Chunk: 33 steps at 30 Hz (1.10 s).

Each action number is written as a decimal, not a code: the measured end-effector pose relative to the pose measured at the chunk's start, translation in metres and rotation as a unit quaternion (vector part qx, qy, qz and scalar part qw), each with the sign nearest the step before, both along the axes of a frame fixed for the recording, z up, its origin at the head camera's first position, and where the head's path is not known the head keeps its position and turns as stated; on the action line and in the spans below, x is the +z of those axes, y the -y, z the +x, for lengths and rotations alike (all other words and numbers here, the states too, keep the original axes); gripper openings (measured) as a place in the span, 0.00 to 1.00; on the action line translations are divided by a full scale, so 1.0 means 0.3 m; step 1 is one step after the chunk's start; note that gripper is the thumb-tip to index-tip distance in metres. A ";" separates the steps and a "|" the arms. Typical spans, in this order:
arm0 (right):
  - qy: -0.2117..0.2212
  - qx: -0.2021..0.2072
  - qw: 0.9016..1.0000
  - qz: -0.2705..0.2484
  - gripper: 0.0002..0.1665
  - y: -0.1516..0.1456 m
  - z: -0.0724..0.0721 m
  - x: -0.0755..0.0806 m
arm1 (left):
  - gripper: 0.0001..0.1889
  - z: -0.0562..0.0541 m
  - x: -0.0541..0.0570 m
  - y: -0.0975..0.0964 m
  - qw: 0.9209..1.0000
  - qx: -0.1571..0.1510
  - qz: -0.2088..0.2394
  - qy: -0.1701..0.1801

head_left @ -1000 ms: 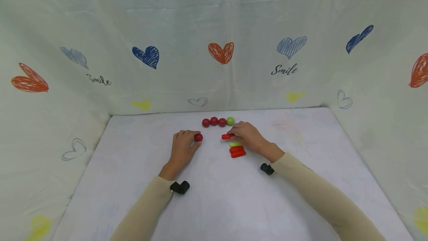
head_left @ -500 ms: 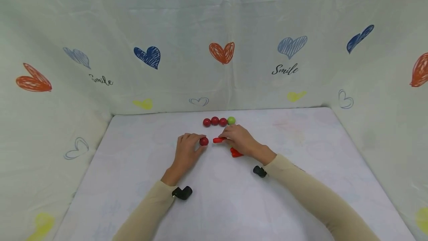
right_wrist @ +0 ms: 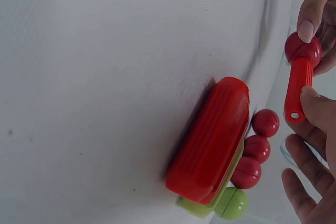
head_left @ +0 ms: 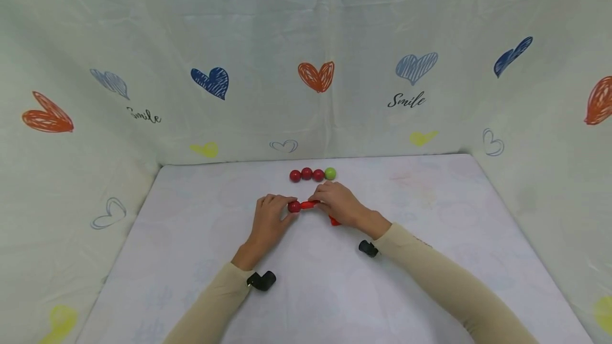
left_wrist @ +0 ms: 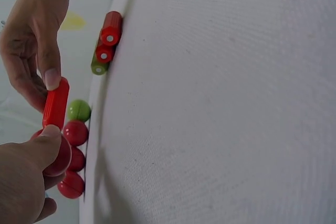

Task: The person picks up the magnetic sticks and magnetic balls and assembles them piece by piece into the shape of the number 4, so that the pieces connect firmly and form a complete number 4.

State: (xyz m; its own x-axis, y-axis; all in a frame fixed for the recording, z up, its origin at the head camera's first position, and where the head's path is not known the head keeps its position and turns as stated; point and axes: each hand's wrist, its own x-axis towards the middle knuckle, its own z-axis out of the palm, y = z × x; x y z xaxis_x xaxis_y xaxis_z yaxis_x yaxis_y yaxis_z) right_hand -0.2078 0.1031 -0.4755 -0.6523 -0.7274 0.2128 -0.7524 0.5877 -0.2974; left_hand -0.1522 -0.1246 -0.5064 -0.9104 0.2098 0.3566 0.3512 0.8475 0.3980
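Red handle [head_left: 307, 205] now touching dark-red ball [head_left: 294, 207], earlier apart | left hand [head_left: 270, 220] pinches ball | right hand [head_left: 341, 204] pinches handle

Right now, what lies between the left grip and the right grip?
The red ball pinched by the left grip, then the red stick pinched by the right grip. The right wrist view shows the stick's end meeting the ball.

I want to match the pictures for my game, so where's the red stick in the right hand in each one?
Head: the red stick is near the centre, a little below it.
Left wrist: the red stick is toward the left edge, about halfway down.
Right wrist: the red stick is toward the right edge, about halfway down.
Shared landmark: the green ball shows in all three.
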 end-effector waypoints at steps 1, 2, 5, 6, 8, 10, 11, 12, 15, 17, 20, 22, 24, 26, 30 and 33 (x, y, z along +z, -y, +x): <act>0.001 -0.001 1.000 0.002 0.14 0.001 0.001 0.001 | 0.23 0.001 0.000 0.000 1.000 0.001 0.000 0.000; 0.003 -0.002 1.000 0.005 0.14 0.001 0.002 0.001 | 0.23 0.003 0.001 0.001 1.000 0.001 0.000 0.001; 0.009 -0.005 1.000 0.011 0.15 0.000 0.003 0.000 | 0.23 0.008 0.002 0.003 1.000 0.001 -0.001 0.003; 0.012 -0.007 1.000 0.012 0.15 -0.001 0.003 0.000 | 0.23 0.009 0.003 0.004 1.000 0.001 -0.001 0.004; 0.018 -0.016 1.000 0.011 0.15 -0.006 -0.001 0.002 | 0.23 0.011 0.004 0.007 1.000 0.003 -0.005 0.009; 0.021 -0.035 0.999 0.010 0.16 -0.014 -0.008 0.006 | 0.23 0.013 0.005 0.009 1.000 0.005 -0.008 0.014; 0.024 -0.046 0.999 0.008 0.17 -0.020 -0.012 0.010 | 0.23 0.013 0.006 0.011 1.000 0.006 -0.010 0.016; 0.024 -0.057 0.998 0.006 0.18 -0.026 -0.017 0.014 | 0.23 0.013 0.006 0.012 1.000 0.007 -0.012 0.018; 0.019 -0.092 0.996 0.011 0.21 -0.046 -0.039 0.018 | 0.22 0.015 0.009 0.016 1.000 0.009 -0.013 0.020; 0.010 -0.109 0.994 0.019 0.24 -0.059 -0.057 0.018 | 0.22 0.016 0.010 0.019 1.000 0.009 -0.011 0.020; -0.003 -0.131 0.990 0.044 0.27 -0.074 -0.090 0.012 | 0.22 0.016 0.012 0.021 1.000 0.007 -0.006 0.020; -0.003 -0.141 0.988 0.058 0.30 -0.081 -0.110 0.008 | 0.22 0.016 0.013 0.022 1.000 0.007 -0.006 0.019; 0.004 -0.148 0.986 0.072 0.32 -0.085 -0.127 0.002 | 0.22 0.016 0.012 0.023 1.000 0.008 -0.008 0.018; 0.013 -0.152 0.985 0.081 0.33 -0.087 -0.142 -0.002 | 0.22 0.017 0.011 0.024 1.000 0.010 -0.011 0.016; 0.024 -0.152 0.984 0.091 0.33 -0.085 -0.162 -0.007 | 0.22 0.018 0.009 0.026 1.000 0.013 -0.012 0.015; 0.025 -0.152 0.983 0.097 0.31 -0.079 -0.171 -0.008 | 0.22 0.018 0.007 0.025 1.000 0.013 -0.011 0.016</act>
